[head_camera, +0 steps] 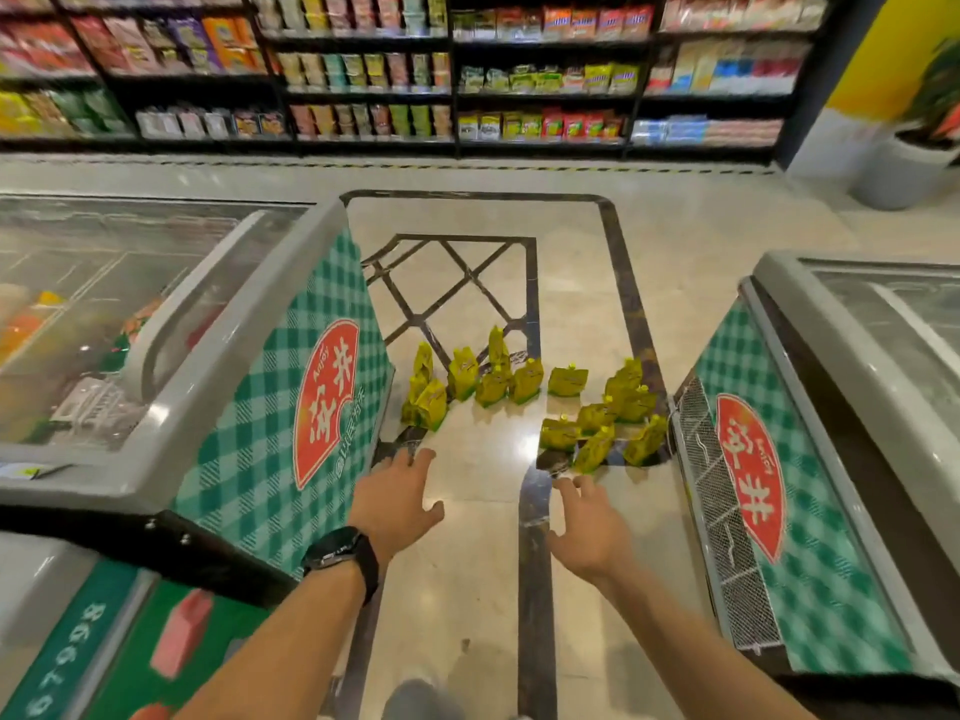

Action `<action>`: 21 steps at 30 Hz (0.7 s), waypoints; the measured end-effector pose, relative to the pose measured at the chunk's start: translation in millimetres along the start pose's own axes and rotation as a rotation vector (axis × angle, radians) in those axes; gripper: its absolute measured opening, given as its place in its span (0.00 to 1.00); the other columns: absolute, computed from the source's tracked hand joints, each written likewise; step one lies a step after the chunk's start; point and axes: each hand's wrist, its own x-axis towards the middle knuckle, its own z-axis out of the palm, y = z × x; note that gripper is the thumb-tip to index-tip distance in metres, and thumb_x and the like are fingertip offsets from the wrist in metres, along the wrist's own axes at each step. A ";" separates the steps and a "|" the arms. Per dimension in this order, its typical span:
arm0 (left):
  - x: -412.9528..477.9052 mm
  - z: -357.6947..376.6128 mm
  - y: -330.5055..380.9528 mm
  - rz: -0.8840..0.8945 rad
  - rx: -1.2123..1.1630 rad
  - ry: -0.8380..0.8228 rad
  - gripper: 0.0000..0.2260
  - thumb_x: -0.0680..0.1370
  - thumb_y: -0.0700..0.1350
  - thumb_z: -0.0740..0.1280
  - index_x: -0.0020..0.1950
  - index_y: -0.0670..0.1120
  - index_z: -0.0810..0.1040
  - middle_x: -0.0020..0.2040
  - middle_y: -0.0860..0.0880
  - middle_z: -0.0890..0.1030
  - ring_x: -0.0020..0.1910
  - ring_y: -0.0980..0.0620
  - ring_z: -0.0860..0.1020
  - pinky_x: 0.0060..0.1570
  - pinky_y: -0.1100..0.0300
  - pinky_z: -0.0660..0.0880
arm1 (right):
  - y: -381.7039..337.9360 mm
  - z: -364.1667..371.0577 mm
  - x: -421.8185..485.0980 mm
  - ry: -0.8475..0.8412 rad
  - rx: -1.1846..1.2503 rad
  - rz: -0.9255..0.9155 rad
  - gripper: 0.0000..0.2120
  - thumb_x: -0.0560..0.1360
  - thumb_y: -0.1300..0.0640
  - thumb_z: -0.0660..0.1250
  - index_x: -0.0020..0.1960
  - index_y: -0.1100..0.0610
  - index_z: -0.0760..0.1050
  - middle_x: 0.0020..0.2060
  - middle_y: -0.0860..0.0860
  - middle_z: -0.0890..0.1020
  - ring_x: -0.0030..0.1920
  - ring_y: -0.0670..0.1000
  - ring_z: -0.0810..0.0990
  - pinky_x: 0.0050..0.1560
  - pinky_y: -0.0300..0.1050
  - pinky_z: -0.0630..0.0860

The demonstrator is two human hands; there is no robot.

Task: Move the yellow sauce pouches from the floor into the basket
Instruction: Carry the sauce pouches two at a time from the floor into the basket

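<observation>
Several yellow sauce pouches stand on the shiny floor between two chest freezers. One cluster (pixel 470 379) is toward the left freezer, another cluster (pixel 605 423) is near the right freezer. My left hand (pixel 397 498), with a black watch on the wrist, stretches forward with fingers spread, short of the left cluster and holding nothing. My right hand (pixel 589 524) also reaches out with spread fingers, just short of the nearest pouch (pixel 592 452), empty. No basket shows in this view.
A green-checked chest freezer (pixel 291 387) stands on the left and another (pixel 769 485) on the right, leaving a narrow floor aisle. Stocked shelves (pixel 452 70) line the back wall. A potted plant (pixel 914 148) sits at the far right.
</observation>
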 end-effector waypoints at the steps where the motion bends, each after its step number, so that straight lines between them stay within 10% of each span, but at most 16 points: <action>1: 16.3 -3.1 -4.8 0.008 -0.001 -0.006 0.31 0.78 0.61 0.64 0.77 0.52 0.61 0.67 0.47 0.72 0.63 0.45 0.75 0.55 0.51 0.76 | -2.5 -4.9 15.2 -0.004 -0.012 -0.001 0.28 0.74 0.46 0.66 0.71 0.52 0.64 0.68 0.53 0.68 0.66 0.56 0.69 0.59 0.51 0.75; 21: 408.7 26.7 -151.1 0.089 -0.035 -0.255 0.28 0.78 0.59 0.62 0.75 0.51 0.62 0.69 0.47 0.71 0.63 0.44 0.75 0.53 0.49 0.74 | -67.5 -16.8 378.7 -0.177 0.071 0.256 0.24 0.74 0.50 0.67 0.68 0.51 0.68 0.65 0.52 0.69 0.66 0.54 0.70 0.61 0.47 0.72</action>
